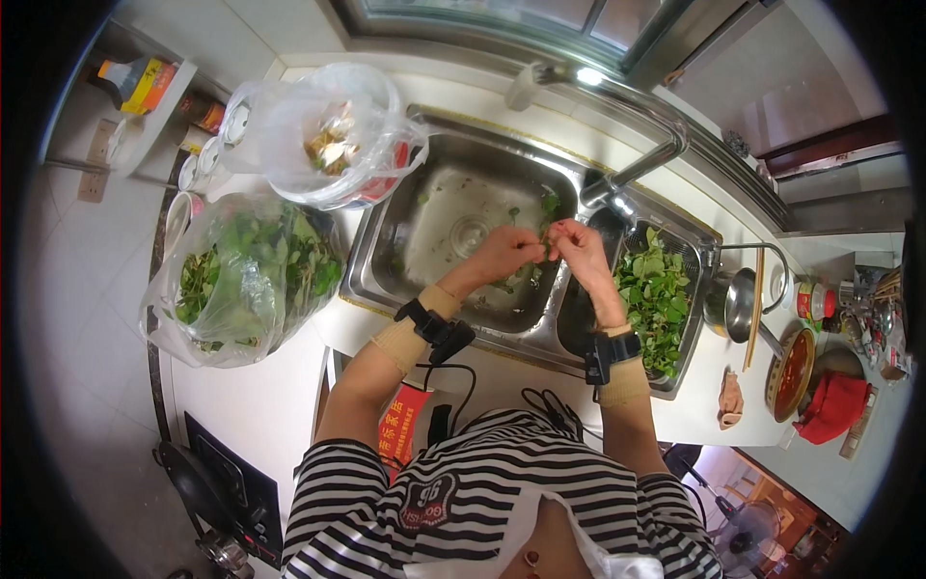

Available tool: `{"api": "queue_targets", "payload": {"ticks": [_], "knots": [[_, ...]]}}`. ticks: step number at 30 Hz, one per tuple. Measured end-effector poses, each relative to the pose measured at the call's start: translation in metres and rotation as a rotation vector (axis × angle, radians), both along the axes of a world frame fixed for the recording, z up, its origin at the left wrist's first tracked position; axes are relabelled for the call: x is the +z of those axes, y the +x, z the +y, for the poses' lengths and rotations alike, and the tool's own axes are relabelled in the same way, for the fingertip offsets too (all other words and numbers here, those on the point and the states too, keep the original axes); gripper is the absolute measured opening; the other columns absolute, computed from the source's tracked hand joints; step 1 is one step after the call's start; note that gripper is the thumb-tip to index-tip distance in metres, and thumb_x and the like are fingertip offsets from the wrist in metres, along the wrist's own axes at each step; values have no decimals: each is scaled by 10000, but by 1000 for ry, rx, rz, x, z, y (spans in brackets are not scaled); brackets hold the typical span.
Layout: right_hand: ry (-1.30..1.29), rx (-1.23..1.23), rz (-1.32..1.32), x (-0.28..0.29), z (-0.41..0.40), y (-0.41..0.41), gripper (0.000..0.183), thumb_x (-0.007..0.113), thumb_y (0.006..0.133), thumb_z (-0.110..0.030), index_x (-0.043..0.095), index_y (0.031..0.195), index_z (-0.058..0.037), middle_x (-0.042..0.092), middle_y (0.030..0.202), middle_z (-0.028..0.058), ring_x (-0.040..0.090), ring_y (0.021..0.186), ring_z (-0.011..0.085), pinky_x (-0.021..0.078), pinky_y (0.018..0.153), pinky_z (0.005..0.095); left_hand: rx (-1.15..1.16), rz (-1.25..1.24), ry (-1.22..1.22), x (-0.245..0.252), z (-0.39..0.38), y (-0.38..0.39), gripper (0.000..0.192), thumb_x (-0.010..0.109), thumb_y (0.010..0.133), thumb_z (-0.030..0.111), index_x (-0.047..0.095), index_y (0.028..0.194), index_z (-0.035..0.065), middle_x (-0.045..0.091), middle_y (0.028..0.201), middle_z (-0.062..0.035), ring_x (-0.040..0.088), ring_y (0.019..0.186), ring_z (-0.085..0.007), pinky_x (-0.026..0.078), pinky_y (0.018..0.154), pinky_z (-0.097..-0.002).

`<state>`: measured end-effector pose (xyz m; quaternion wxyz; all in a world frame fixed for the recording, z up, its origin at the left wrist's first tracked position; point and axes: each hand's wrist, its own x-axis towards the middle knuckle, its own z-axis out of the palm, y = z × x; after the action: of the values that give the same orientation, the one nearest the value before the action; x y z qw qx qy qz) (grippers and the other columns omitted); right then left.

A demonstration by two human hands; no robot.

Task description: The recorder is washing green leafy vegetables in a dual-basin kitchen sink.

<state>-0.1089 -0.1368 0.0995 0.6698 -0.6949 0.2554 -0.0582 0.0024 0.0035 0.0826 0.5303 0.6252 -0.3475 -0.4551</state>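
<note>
Over the left basin of a steel double sink [354, 264], my left hand [505, 253] and my right hand [579, 244] meet with pinched fingertips on a small green sprig [545, 244]. Most of the sprig is hidden by the fingers. Below them, loose leaves [550, 203] and dark bits lie in the left basin around its drain [469, 233]. Leafy greens [655, 304] fill the right-hand part of the sink in a mesh basket [676, 241]. A clear plastic bag [249, 289] bulging with leafy stems stands on the counter left of the sink.
A bag-lined bucket [340, 195] holding scraps stands behind the bag of greens. The chrome faucet [651, 159] arches over the sink's back. Rightward are a steel pot [739, 304], chopsticks [756, 311], a bowl of red food [794, 373] and a red cloth [835, 407].
</note>
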Motion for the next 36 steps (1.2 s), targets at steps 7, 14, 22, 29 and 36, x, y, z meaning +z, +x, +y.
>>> {"api": "queue_targets", "payload": {"ticks": [7, 14, 22, 29, 36], "knots": [[-71, -4, 100, 9, 4, 4, 117, 552, 831, -85, 579, 825, 29, 555, 663, 8, 512, 552, 63, 387, 520, 205, 30, -511, -77, -6, -2, -6, 159, 572, 797, 140, 609, 726, 3, 569, 686, -14, 491, 637, -70, 382, 554, -246], [8, 14, -7, -4, 3, -1, 94, 539, 836, -58, 574, 847, 28, 560, 680, 7, 511, 576, 60, 391, 538, 196, -38, 179, 61, -2, 1, -1, 186, 516, 828, 136, 607, 722, 13, 599, 743, -7, 516, 674, -94, 398, 618, -241], [42, -30, -76, -8, 4, -2, 87, 532, 839, -41, 567, 874, 31, 562, 687, 6, 518, 585, 61, 399, 555, 193, -10, 310, 6, 3, 2, -1, 227, 467, 849, 148, 598, 718, 17, 580, 712, -15, 526, 729, -91, 391, 711, -225], [-66, -17, -2, 1, 7, 0, 71, 529, 811, -14, 573, 833, 38, 565, 716, 27, 536, 620, 64, 415, 548, 202, 10, 349, 12, -7, 4, 1, 235, 469, 847, 156, 586, 701, 15, 566, 678, -33, 521, 675, -115, 396, 662, -236], [-336, 45, -76, -40, 2, 15, 133, 529, 745, -68, 596, 832, 7, 563, 657, 118, 567, 550, 228, 438, 547, 298, 166, 584, 11, -26, 21, 17, 236, 475, 833, 152, 552, 658, 13, 549, 653, -56, 512, 613, -136, 390, 594, -254]]}}
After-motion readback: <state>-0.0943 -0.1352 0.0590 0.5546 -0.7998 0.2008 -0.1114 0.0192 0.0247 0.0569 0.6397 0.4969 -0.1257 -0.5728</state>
